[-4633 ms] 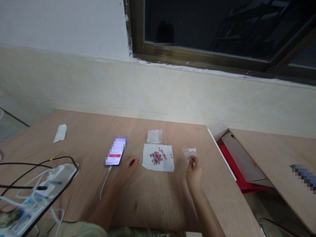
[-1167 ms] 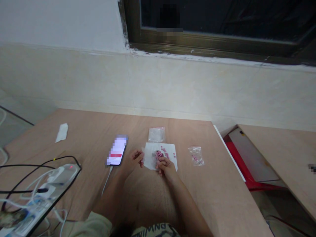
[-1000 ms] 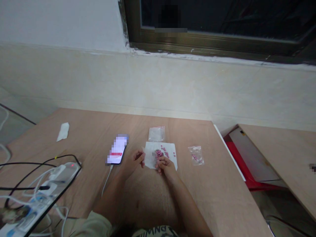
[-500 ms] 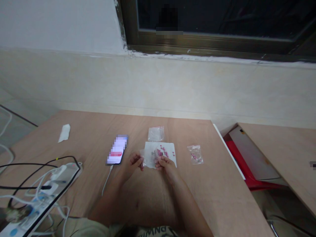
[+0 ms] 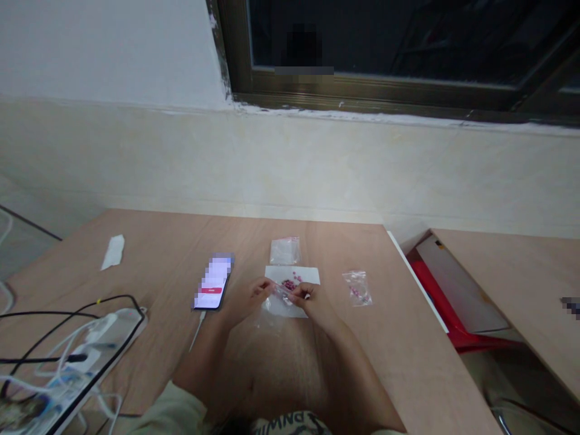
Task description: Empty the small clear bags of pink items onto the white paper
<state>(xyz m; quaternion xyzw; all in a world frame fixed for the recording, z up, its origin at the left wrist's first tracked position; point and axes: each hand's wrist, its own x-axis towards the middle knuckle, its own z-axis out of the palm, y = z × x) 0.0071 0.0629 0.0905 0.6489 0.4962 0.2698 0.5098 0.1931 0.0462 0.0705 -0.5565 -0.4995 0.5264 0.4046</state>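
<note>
My left hand (image 5: pixel 247 298) and my right hand (image 5: pixel 315 302) meet above a white paper sheet (image 5: pixel 309 277) on the wooden table (image 5: pixel 149 254). Between their fingertips they pinch a small clear plastic bag (image 5: pixel 280 300), which hangs over the sheet's near half. A heap of small pink pills (image 5: pixel 289 284) lies on the paper just beyond my fingers. Another clear bag with a few pink pills (image 5: pixel 357 289) lies to the right, and a bag of white contents (image 5: pixel 285 251) lies beyond the paper.
A phone (image 5: pixel 212 281) with a white cable lies left of my hands. Further left are a white tissue (image 5: pixel 113 252) and a power strip (image 5: pixel 106 331) with tangled cables. The table's right edge drops towards a red object (image 5: pixel 437 296) and a second board.
My hands have moved from the pill heap towards each other and now pinch a clear bag over the paper. The paper shows less, and the view has shifted slightly.
</note>
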